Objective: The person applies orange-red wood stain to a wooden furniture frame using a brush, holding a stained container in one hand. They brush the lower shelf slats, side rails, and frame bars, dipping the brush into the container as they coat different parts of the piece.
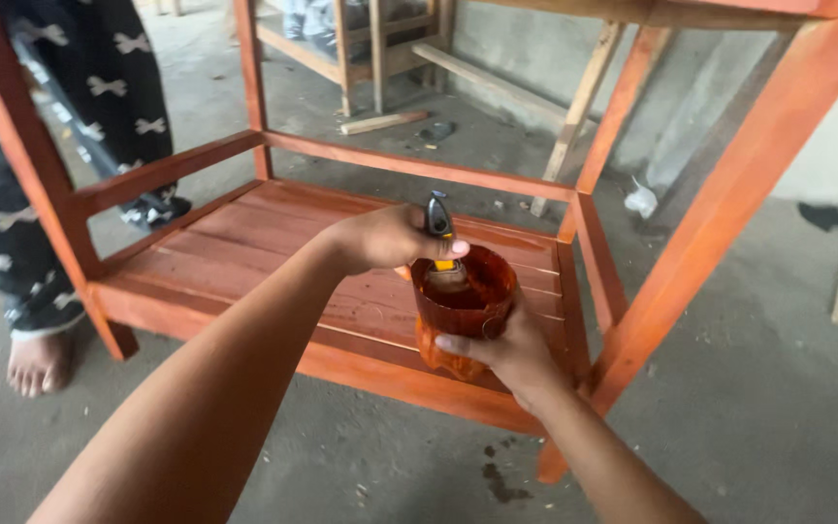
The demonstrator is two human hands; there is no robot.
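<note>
Left grip [390, 238] closed round a brush [438, 228] dipped into the stained cup [463, 311]. Right grip [506, 354] clasped that cup from below, above the red wooden frame [273, 243].

The wooden frame [419, 165] wears a glossy orange-red stain, its slats [273, 243] smooth with visible grain. The cup [463, 311] looks like translucent plastic, wet and stain-smeared. The brush [437, 225] handle is shiny dark plastic. The concrete floor [758, 388] is grey, matt and rough.

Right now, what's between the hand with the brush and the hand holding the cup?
In the head view, only the stain-smeared cup lies between them: the left hand dips the brush in from above, the right hand grips it below.
</note>
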